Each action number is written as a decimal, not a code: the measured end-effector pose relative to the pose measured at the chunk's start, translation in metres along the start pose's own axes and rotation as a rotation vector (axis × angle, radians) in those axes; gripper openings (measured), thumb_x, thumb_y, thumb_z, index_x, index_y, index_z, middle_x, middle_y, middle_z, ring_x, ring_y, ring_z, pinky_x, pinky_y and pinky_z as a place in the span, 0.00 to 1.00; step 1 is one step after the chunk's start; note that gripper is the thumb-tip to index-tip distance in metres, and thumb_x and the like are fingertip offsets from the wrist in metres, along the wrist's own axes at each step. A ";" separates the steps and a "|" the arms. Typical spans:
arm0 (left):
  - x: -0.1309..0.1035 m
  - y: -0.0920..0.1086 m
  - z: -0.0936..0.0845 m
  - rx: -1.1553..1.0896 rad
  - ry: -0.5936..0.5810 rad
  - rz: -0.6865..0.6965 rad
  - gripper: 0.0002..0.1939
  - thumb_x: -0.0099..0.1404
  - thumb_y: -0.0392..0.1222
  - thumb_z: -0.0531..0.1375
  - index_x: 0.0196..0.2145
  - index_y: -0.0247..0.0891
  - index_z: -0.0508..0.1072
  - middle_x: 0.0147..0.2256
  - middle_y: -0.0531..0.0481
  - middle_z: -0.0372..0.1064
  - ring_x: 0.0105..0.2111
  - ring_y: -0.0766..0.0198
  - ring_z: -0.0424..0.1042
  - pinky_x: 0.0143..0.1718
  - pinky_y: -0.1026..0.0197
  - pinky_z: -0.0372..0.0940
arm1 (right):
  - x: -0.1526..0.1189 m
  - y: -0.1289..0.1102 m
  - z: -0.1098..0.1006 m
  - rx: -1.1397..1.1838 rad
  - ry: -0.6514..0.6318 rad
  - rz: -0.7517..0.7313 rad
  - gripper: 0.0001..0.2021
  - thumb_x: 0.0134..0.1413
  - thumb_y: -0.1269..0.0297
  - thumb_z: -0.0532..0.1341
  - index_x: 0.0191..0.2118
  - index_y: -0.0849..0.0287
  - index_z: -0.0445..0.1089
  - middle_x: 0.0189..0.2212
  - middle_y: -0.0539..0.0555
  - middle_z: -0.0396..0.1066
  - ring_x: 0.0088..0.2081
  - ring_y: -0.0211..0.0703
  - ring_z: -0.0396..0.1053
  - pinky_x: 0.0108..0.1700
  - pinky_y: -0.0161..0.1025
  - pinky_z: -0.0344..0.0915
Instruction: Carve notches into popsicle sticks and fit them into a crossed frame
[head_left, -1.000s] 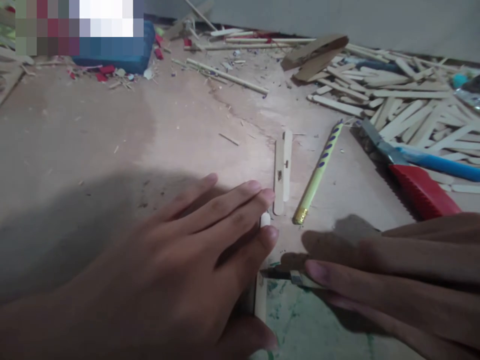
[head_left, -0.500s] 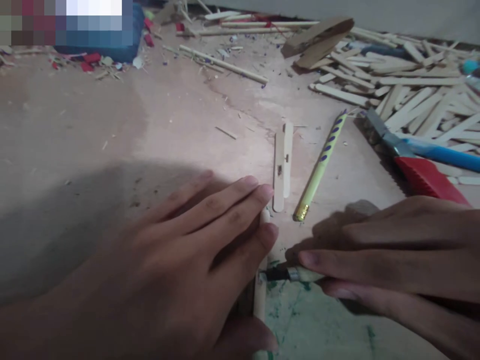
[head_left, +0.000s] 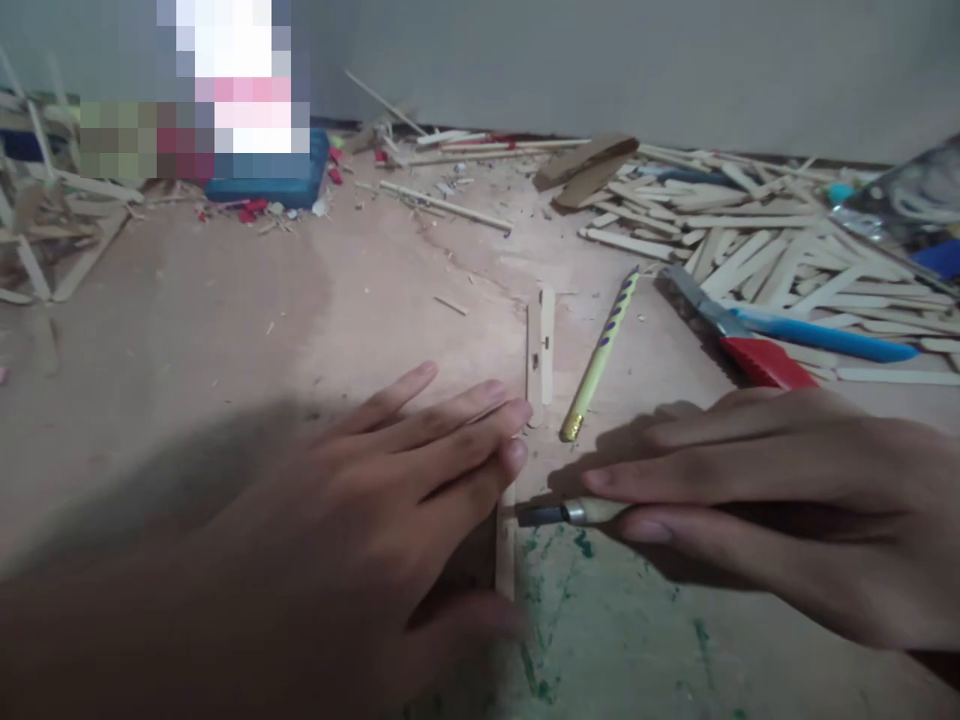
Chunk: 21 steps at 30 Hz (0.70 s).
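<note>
My left hand (head_left: 375,520) lies over a wooden stick (head_left: 506,560), its fingers spread and pressing the stick on the table; much of the stick is hidden beneath it. My right hand (head_left: 765,490) pinches the pale handle of a carving tool (head_left: 574,512) between thumb and fingers. The tool's dark blade points left, its tip at the stick's right edge. Two short sticks (head_left: 535,365) with small dark marks lie side by side beyond my left fingertips. A yellow-green pencil (head_left: 600,360) with purple dots lies to their right.
A red-handled cutter (head_left: 765,362) and a blue pen-like object (head_left: 832,335) lie at the right, by a large pile of craft sticks (head_left: 780,235). A blue container (head_left: 270,190) stands at the back left. Stick frames (head_left: 82,240) are at the far left. Green stains mark the near table (head_left: 615,640).
The view has tilted up, showing more of the wall and the stick frames at the left. The blade has drawn slightly back from the stick's middle to its right edge.
</note>
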<state>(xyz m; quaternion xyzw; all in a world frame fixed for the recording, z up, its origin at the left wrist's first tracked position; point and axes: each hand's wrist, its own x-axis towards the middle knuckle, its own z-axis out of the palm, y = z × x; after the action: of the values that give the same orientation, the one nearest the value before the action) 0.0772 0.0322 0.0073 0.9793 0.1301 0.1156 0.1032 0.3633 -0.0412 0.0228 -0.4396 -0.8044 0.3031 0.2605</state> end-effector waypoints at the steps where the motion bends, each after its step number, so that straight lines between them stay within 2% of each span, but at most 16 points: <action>1: 0.001 0.000 -0.001 0.005 0.007 0.010 0.30 0.76 0.59 0.57 0.63 0.34 0.69 0.68 0.46 0.65 0.70 0.55 0.64 0.72 0.44 0.60 | 0.001 -0.001 0.000 0.022 -0.019 0.003 0.16 0.64 0.69 0.68 0.56 0.49 0.80 0.39 0.51 0.83 0.39 0.40 0.81 0.38 0.31 0.76; 4: 0.001 0.001 0.000 0.014 0.009 0.020 0.30 0.77 0.60 0.56 0.63 0.31 0.70 0.66 0.46 0.68 0.68 0.54 0.66 0.72 0.44 0.60 | 0.002 -0.003 0.001 0.085 -0.028 0.047 0.16 0.64 0.66 0.69 0.56 0.48 0.80 0.39 0.52 0.83 0.35 0.40 0.80 0.34 0.31 0.75; 6: -0.001 0.000 0.002 0.016 0.016 0.016 0.35 0.77 0.64 0.54 0.64 0.30 0.68 0.67 0.45 0.67 0.69 0.54 0.65 0.74 0.44 0.55 | 0.003 -0.004 0.001 0.127 -0.008 0.088 0.15 0.62 0.66 0.70 0.54 0.49 0.81 0.37 0.53 0.83 0.33 0.40 0.80 0.31 0.31 0.74; 9: -0.004 -0.003 0.002 0.037 0.068 -0.008 0.40 0.75 0.68 0.53 0.66 0.29 0.65 0.68 0.42 0.66 0.70 0.52 0.63 0.76 0.44 0.50 | 0.003 -0.005 0.003 0.207 0.039 0.170 0.12 0.63 0.66 0.69 0.51 0.52 0.83 0.29 0.51 0.79 0.23 0.33 0.71 0.22 0.27 0.65; 11: -0.004 -0.004 -0.001 0.046 0.090 -0.027 0.36 0.76 0.65 0.55 0.65 0.32 0.66 0.66 0.41 0.68 0.68 0.51 0.66 0.74 0.43 0.53 | 0.002 -0.007 0.005 0.231 0.074 0.211 0.09 0.64 0.64 0.68 0.48 0.53 0.84 0.21 0.47 0.72 0.18 0.29 0.61 0.17 0.26 0.55; 13: -0.003 -0.003 -0.004 0.034 0.066 -0.036 0.30 0.76 0.61 0.58 0.62 0.33 0.69 0.63 0.40 0.71 0.64 0.50 0.70 0.70 0.41 0.58 | 0.002 -0.008 0.006 0.226 0.103 0.227 0.08 0.65 0.62 0.67 0.45 0.53 0.84 0.17 0.45 0.67 0.17 0.28 0.56 0.16 0.26 0.50; 15: -0.001 -0.001 -0.006 0.002 0.046 -0.048 0.30 0.73 0.62 0.60 0.59 0.34 0.72 0.60 0.39 0.73 0.60 0.47 0.72 0.66 0.40 0.62 | 0.002 -0.009 0.007 0.207 0.121 0.231 0.09 0.66 0.61 0.67 0.46 0.52 0.84 0.17 0.45 0.67 0.17 0.28 0.58 0.17 0.26 0.52; 18: 0.000 0.003 -0.003 -0.050 0.055 -0.060 0.33 0.71 0.66 0.61 0.57 0.34 0.74 0.58 0.37 0.73 0.57 0.43 0.72 0.62 0.36 0.65 | 0.003 -0.011 0.007 0.155 0.172 0.224 0.09 0.67 0.60 0.66 0.48 0.49 0.83 0.22 0.46 0.75 0.20 0.31 0.66 0.20 0.26 0.60; 21: 0.000 0.003 0.000 -0.073 0.078 -0.066 0.30 0.72 0.62 0.61 0.57 0.33 0.74 0.57 0.36 0.73 0.57 0.42 0.72 0.62 0.33 0.65 | 0.005 -0.015 0.008 0.117 0.222 0.211 0.11 0.61 0.57 0.71 0.49 0.49 0.83 0.27 0.48 0.79 0.22 0.34 0.71 0.20 0.27 0.63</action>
<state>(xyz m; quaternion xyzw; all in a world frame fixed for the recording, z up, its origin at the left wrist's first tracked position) 0.0782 0.0297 0.0083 0.9649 0.1618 0.1547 0.1373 0.3473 -0.0453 0.0291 -0.5363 -0.7011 0.3246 0.3398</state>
